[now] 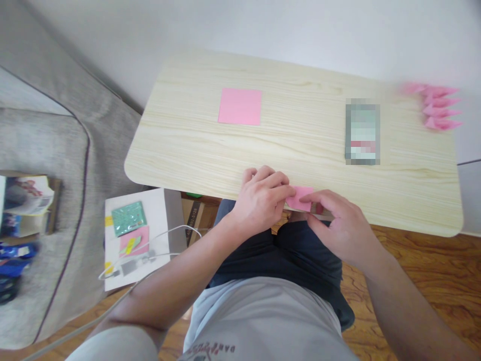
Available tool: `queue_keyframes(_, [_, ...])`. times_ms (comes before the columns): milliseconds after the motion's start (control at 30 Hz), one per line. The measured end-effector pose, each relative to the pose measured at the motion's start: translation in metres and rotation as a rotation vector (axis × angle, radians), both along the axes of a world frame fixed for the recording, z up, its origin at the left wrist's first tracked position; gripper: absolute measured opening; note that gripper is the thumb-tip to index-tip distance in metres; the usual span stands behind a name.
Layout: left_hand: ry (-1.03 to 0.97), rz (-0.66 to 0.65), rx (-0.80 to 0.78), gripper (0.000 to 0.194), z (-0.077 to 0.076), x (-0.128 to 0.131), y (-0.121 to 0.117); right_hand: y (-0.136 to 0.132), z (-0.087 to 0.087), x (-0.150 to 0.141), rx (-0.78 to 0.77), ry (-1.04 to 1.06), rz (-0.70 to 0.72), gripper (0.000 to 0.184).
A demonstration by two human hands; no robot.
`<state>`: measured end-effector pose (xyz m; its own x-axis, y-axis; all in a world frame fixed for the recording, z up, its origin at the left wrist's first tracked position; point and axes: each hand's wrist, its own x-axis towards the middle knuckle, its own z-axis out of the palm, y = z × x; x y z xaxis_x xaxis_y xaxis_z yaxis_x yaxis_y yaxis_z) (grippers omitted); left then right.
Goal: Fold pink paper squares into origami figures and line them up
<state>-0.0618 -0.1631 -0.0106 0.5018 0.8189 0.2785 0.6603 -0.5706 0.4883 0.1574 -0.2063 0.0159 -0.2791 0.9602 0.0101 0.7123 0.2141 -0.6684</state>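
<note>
Head view: at the near edge of the wooden table (308, 145), both hands pinch one small pink folded paper (298, 196). The left hand (259, 200) grips its left side, fingers curled; the right hand (338, 223) presses its right corner, forefinger laid on top.

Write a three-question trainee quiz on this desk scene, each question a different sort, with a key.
1. True or false: both hands, the left hand and the right hand, touch the small pink paper at the near edge of the table.
2. Which lies at the table's far right corner? A) folded pink pieces B) scissors C) a cup
3. Fill in: the flat pink square sheet lies on the table's far ____ side.

Key: 1 true; 2 A; 3 left.
</note>
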Motion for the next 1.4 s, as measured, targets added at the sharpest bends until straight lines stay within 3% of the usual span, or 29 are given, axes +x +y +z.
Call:
queue_keyframes(100, [-0.001, -0.003, 0.000, 0.026, -0.001, -0.002, 0.000, -0.001, -0.007, 0.005, 0.125, -0.042, 0.024, 0.017])
queue_keyframes(267, [-0.011, 0.054, 0.035, 0.025, -0.003, -0.003, -0.003, 0.004, -0.014, 0.011, 0.260, -0.127, 0.072, 0.010])
queue_keyframes(533, [-0.020, 0.079, 0.015, 0.018, -0.001, 0.001, -0.003, 0.027, -0.007, 0.003, 0.153, -0.070, 0.201, 0.012])
queue_keyframes(800, [-0.027, 0.064, 0.017, 0.016, -0.003, -0.003, -0.004, 0.026, -0.021, 0.003, 0.230, -0.022, 0.029, 0.012])
queue_keyframes(967, [-0.053, 0.062, 0.023, 0.016, -0.003, -0.002, -0.004, 0.022, -0.020, 0.007, 0.216, -0.069, 0.033, 0.008])
queue_keyframes(1400, [-0.050, 0.072, 0.027, 0.012, -0.005, -0.003, -0.010, 0.011, -0.026, -0.017, 0.249, -0.133, -0.165, 0.012])
